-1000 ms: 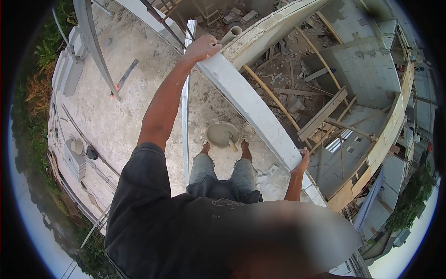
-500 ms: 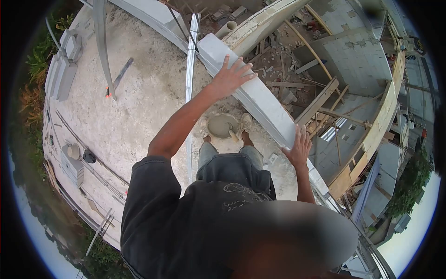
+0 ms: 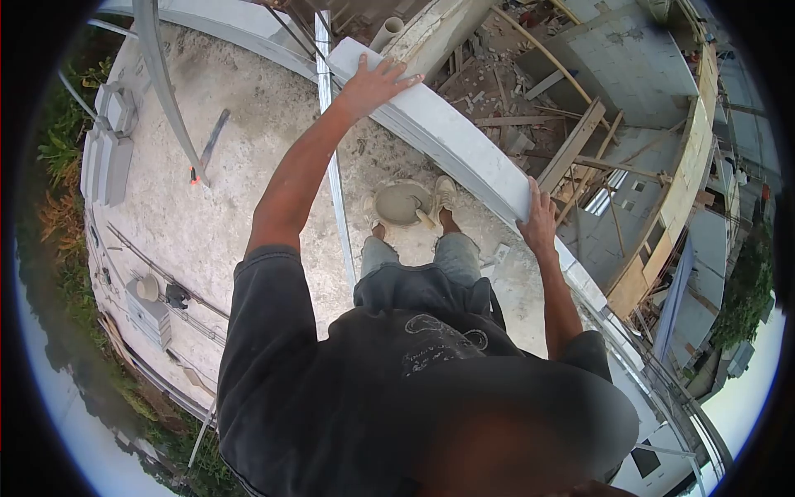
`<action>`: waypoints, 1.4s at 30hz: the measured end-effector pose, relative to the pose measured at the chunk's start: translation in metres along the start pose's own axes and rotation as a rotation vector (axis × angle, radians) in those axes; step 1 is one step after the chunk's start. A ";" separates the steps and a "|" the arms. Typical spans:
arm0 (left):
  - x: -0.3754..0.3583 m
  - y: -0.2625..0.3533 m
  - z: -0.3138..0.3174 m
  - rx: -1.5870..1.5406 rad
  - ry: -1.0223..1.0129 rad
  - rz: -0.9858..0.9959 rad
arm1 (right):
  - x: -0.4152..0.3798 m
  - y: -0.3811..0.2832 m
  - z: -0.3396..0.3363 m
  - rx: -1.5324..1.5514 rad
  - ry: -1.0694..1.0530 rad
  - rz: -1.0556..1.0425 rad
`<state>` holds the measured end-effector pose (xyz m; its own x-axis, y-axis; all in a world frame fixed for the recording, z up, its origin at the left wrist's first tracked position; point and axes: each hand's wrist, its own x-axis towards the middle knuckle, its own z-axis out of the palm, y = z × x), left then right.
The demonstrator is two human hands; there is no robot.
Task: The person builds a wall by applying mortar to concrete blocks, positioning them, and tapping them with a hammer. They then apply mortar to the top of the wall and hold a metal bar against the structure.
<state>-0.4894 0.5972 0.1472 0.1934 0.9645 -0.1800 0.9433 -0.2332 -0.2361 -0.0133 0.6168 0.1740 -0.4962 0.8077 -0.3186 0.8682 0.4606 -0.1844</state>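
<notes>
A long white block (image 3: 464, 124) lies along the top of the low wall. My left hand (image 3: 374, 88) rests on its far left end, palm down with fingers apart. At the block's right end is my right hand (image 3: 540, 222), its fingers extended against the end and its thumb toward the near side. Between my feet stands a round tub of grey mortar (image 3: 399, 204), with a trowel (image 3: 425, 218) in it. A shiny metal bar (image 3: 334, 178) runs upright in view, left of the tub.
Beyond the wall, the ground drops to rubble, planks (image 3: 571, 147) and block walls (image 3: 633, 70). A grey post (image 3: 170, 95) rises at upper left near a dark-bladed tool (image 3: 216, 132). Stacked blocks (image 3: 109, 149) and rods (image 3: 166, 277) lie on the concrete floor.
The view has shifted. My right hand has come in against the block's right end, its fingers less spread. My left hand stays on top of the other end.
</notes>
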 end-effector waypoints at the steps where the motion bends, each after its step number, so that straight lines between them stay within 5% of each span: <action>1: -0.001 -0.001 0.002 0.004 0.004 -0.009 | 0.001 -0.002 0.002 0.001 0.006 0.005; 42: -0.014 0.013 -0.005 -0.121 0.022 -0.144 | -0.015 0.018 0.025 0.082 0.237 0.021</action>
<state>-0.4788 0.5809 0.1511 0.0588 0.9896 -0.1316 0.9870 -0.0774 -0.1408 0.0095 0.6035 0.1529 -0.4551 0.8851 -0.0977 0.8706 0.4192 -0.2576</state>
